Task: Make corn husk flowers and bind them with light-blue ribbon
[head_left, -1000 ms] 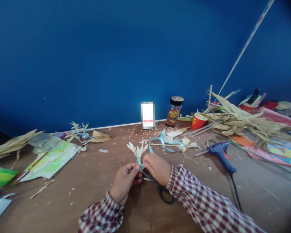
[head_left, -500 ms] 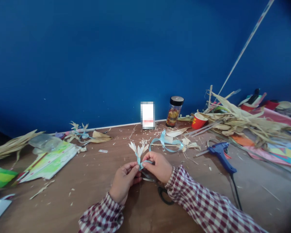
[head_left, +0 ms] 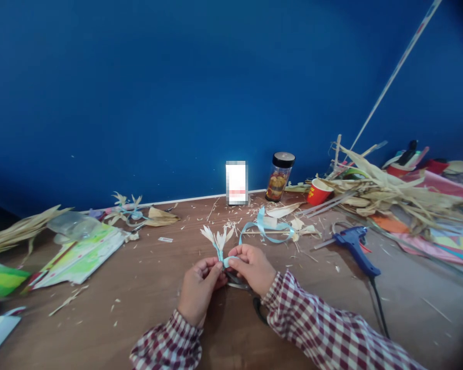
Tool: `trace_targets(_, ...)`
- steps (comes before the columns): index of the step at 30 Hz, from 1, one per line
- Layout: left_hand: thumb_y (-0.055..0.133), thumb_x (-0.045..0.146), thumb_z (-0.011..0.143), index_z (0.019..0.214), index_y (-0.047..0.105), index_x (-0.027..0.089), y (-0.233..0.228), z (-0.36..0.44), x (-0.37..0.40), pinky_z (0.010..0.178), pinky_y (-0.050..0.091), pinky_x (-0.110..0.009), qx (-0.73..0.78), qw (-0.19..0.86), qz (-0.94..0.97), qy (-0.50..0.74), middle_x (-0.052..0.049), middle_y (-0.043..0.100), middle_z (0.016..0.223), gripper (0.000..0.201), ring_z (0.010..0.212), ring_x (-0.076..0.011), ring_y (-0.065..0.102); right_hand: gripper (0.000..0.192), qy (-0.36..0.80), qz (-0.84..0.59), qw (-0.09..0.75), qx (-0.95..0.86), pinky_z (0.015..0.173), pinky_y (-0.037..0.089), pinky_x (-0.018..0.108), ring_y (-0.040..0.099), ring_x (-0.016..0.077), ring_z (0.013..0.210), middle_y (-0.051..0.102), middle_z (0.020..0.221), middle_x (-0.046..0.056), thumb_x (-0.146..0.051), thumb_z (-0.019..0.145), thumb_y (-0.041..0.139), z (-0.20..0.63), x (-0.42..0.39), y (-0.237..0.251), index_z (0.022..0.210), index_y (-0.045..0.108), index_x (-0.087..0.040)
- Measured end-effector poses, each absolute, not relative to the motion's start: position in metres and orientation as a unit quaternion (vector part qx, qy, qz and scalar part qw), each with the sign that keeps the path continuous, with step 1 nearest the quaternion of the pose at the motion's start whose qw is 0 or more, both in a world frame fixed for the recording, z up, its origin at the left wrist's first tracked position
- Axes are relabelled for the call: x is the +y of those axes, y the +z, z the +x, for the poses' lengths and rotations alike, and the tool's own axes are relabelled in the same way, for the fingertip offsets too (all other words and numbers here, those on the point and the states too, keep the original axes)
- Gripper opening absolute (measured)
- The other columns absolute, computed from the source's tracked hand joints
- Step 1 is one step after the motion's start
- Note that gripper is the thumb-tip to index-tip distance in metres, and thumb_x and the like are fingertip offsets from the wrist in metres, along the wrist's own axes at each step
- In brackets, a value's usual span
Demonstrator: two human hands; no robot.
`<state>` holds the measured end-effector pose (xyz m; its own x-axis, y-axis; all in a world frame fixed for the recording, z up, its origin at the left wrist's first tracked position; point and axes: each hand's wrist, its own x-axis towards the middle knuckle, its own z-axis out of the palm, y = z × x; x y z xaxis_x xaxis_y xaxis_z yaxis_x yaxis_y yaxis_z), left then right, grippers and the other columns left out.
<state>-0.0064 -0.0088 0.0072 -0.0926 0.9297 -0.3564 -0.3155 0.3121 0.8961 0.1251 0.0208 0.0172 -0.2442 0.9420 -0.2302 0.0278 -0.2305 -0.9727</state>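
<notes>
A small flower of pale corn husk [head_left: 218, 237] stands upright between my hands, its stem wrapped in light blue ribbon. My left hand [head_left: 200, 285] pinches the stem low down between thumb and fingers. At the stem's right side my right hand [head_left: 252, 267] pinches the light blue ribbon [head_left: 226, 261] close to the wrap. The rest of the ribbon [head_left: 270, 236] lies in loose loops on the table behind my right hand. Partly hidden beneath my hands is a pair of scissors [head_left: 259, 309] with black handles.
A blue glue gun [head_left: 357, 249] lies at right, its cord running toward me. Behind stand a red paper cup [head_left: 319, 191] and a black-lidded jar [head_left: 280, 177]. Dry husks [head_left: 374, 187] pile up at far right. Finished-looking husk flowers [head_left: 127, 205] and a green-white sheet [head_left: 81, 257] lie left.
The ribbon by the stem is turned to show its broad side, and my right hand stays close to the stem. The flower has tilted a little to the left.
</notes>
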Motion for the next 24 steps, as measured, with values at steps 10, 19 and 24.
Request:
trace_targets(10,0.071,0.031,0.059,0.081,0.062,0.011,0.0,-0.006,-0.007,0.057,0.052,-0.022,0.534,0.594,0.273,0.536,-0.002,0.066,0.066,0.031,0.054,-0.008,0.057,0.011,0.594,-0.486,0.383,-0.514,0.046,0.037,0.018,0.05,0.0078,0.049,0.061,0.06,-0.001,-0.023,0.071,0.055,0.123,0.02,0.012,0.079,0.053,-0.016)
trace_targets(19,0.074,0.022,0.059,0.083,0.063,0.009,0.008,-0.01,-0.007,0.059,0.053,-0.025,0.522,0.627,0.243,0.525,-0.006,0.066,0.068,0.029,0.057,-0.01,0.059,0.01,0.586,-0.495,0.375,-0.521,0.041,0.033,0.017,0.041,0.0051,0.04,0.061,0.059,-0.001,-0.024,0.073,0.054,0.124,0.024,0.006,0.08,0.051,-0.017)
trace_targets(24,0.074,0.016,0.057,0.083,0.062,0.01,0.013,-0.01,-0.007,0.059,0.053,-0.024,0.527,0.637,0.245,0.507,-0.007,0.068,0.071,0.029,0.06,-0.0114,0.061,0.01,0.583,-0.491,0.376,-0.527,0.041,0.032,0.017,0.039,0.005,0.04,0.058,0.057,-0.002,-0.023,0.073,0.053,0.125,0.024,0.008,0.081,0.051,-0.016)
